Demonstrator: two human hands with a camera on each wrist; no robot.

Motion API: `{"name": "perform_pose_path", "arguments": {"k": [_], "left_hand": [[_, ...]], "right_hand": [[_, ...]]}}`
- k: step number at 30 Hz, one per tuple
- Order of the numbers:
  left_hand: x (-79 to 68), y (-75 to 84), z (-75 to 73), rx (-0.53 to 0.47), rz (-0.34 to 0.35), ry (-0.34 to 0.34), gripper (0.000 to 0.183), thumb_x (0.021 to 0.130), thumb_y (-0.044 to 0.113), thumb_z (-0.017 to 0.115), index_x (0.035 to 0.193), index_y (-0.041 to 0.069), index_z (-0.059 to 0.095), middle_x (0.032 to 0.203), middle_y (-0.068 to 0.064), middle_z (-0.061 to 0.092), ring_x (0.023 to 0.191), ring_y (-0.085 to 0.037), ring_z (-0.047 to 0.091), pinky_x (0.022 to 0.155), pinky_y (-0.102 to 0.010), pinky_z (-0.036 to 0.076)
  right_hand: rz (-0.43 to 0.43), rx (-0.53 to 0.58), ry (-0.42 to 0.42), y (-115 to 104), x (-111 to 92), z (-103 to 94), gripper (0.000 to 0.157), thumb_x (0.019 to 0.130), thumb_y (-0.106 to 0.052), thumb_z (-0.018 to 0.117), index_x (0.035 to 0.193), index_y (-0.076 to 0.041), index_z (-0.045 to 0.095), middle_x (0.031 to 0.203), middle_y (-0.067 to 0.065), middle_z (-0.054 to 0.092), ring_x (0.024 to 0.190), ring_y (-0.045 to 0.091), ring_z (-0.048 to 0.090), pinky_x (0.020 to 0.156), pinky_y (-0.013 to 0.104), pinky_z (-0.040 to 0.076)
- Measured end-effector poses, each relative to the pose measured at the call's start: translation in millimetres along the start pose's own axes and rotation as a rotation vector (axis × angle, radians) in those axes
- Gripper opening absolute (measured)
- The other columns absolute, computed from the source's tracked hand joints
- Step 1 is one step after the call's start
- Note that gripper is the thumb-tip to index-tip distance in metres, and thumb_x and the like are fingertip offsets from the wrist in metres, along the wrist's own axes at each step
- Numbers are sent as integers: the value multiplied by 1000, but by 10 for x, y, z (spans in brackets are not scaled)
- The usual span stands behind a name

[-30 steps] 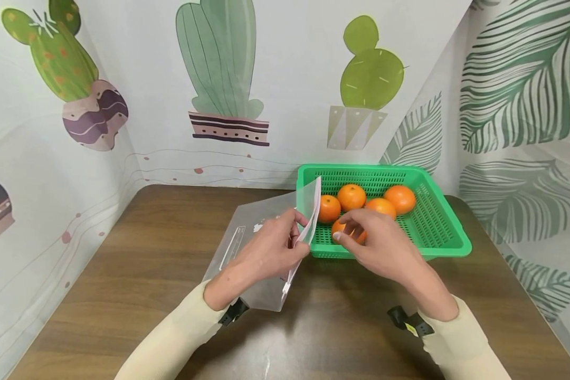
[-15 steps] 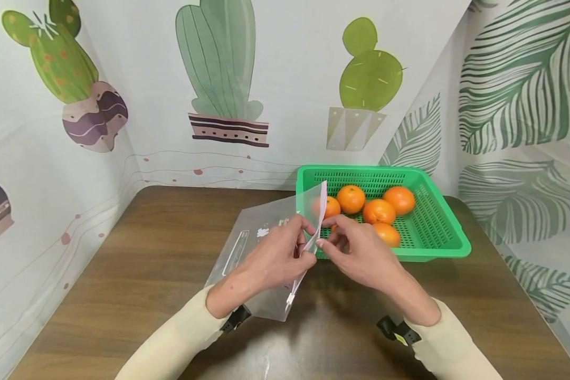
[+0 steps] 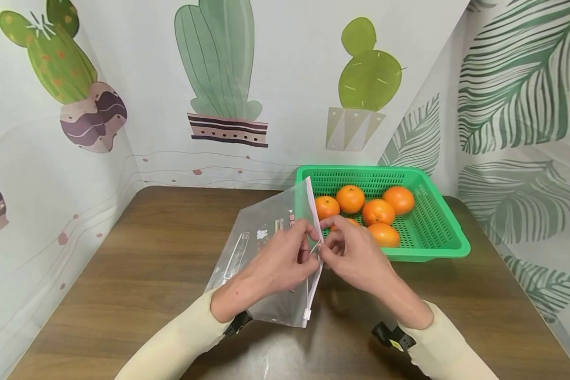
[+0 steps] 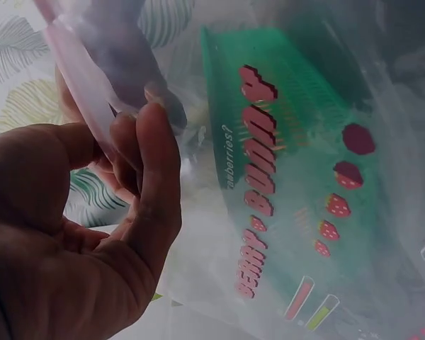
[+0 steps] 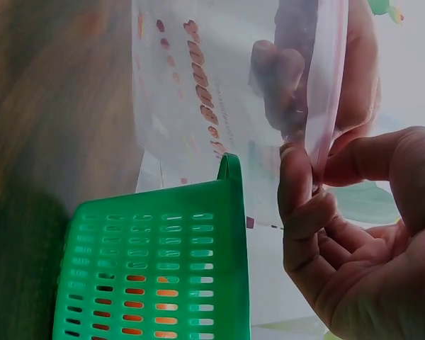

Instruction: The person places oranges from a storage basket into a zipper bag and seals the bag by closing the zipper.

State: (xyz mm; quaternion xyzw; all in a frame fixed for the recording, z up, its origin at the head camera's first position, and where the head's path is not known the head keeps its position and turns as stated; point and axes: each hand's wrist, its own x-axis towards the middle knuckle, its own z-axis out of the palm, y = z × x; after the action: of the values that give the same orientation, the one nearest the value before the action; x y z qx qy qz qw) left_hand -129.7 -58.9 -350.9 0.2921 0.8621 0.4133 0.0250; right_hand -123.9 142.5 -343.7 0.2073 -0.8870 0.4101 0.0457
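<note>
A clear plastic slider zip bag (image 3: 285,203) with a pink-edged mouth stands tilted over the table, its mouth towards the right. My left hand (image 3: 277,258) pinches the mouth between thumb and fingers. Opposite it, my right hand (image 3: 361,258) pinches the same edge, fingertips close to those of the left. A small white slider (image 3: 307,314) sits at the near end of the zip. Red lettering and strawberries (image 4: 338,205) are printed on the bag in the left wrist view. In the right wrist view, the bag's film (image 5: 212,78) hangs beside the basket.
A green perforated basket (image 3: 448,232) stands at the back right, holding several oranges (image 3: 379,212); my right hand partly covers one. The brown wooden table (image 3: 161,253) meets a cloth wall (image 3: 294,105) printed with cacti and leaves.
My right hand has come left from over the oranges and now pinches the bag's mouth. The bag's near end with the slider has swung right; the left hand keeps its grip.
</note>
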Motion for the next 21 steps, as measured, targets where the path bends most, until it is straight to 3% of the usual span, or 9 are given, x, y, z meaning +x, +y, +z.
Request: {"name": "perform_pose_path", "arguments": {"k": [6,10,15,21], "left_hand": [[11,-6,-6,9,-5,16,27,91,10,68,113,14,54,67,6,58,39,-4,56,46,-27,48],[21,-15,-22,67,-3,44,18,90,12,70,101,16,57,64,9,58,43,-1,56,49,-25,46],[35,-33,-65,176,21,92,18,90,17,71,79,18,56,60,12,52,50,-2,46,48,-23,37],[15,-20,-194,161,-7,103,20,88,16,65,72,21,54,56,13,46,48,-1,43,45,-23,31]], "right_hand": [[-24,-14,18,0,-4,10,35,85,-2,71,118,-12,64,67,-17,65,61,6,62,66,29,51],[-38,-25,35,-5,-3,15,33,84,-2,71,115,-12,65,66,-18,64,62,5,62,66,29,52],[-48,-16,60,5,3,17,28,85,-3,72,111,-13,66,65,-17,64,58,6,60,60,27,50],[-19,-2,102,35,13,-3,22,88,-5,77,106,-12,66,64,-12,63,55,10,57,52,27,45]]}}
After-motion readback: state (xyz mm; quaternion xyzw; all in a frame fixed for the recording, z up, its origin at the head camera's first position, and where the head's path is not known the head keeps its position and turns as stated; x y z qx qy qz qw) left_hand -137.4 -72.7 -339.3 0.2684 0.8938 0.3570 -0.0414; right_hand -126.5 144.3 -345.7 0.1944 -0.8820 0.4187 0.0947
